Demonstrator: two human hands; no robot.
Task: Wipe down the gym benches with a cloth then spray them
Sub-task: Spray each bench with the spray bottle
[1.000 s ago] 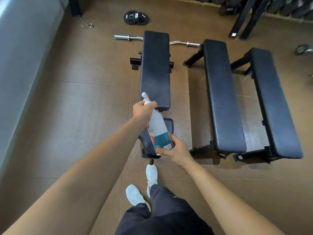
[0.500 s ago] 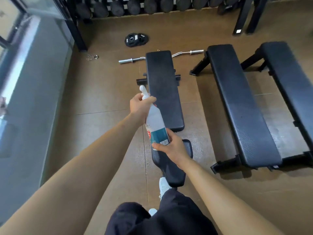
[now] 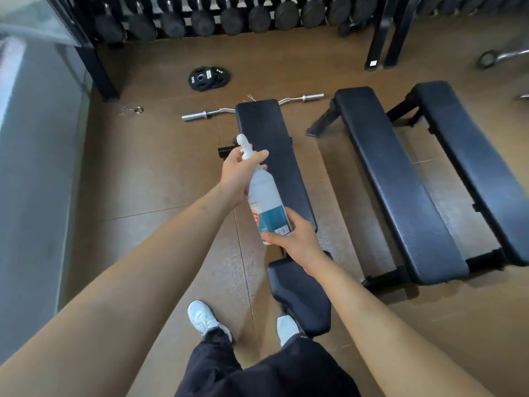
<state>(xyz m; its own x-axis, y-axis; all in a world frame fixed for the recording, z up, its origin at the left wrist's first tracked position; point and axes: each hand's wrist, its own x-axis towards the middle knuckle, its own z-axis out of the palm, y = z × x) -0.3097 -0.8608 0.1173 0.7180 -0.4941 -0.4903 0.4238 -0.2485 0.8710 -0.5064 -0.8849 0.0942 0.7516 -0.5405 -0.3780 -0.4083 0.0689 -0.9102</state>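
Both hands hold a white spray bottle [image 3: 264, 199] with a teal and red label, tilted above the nearest black bench [image 3: 269, 141]. My left hand [image 3: 237, 173] grips the neck just under the white nozzle, which points away from me. My right hand [image 3: 294, 239] grips the bottle's base. The bench has a long back pad and a separate small seat pad [image 3: 300, 293] near my feet. Two flat black benches, the middle bench [image 3: 395, 179] and the far right bench [image 3: 472, 164], lie side by side to the right. No cloth is in sight.
A curl bar [image 3: 200, 114] lies on the brown floor behind the near bench, with a black weight plate [image 3: 208, 78] and a small collar clip [image 3: 132, 110] farther left. A dumbbell rack [image 3: 217, 18] lines the back. A glass wall [image 3: 31, 167] runs along the left.
The view has tilted up and drawn back, so the dumbbell rack shows and the benches sit lower. Both hands keep the same hold on the bottle over the near bench.
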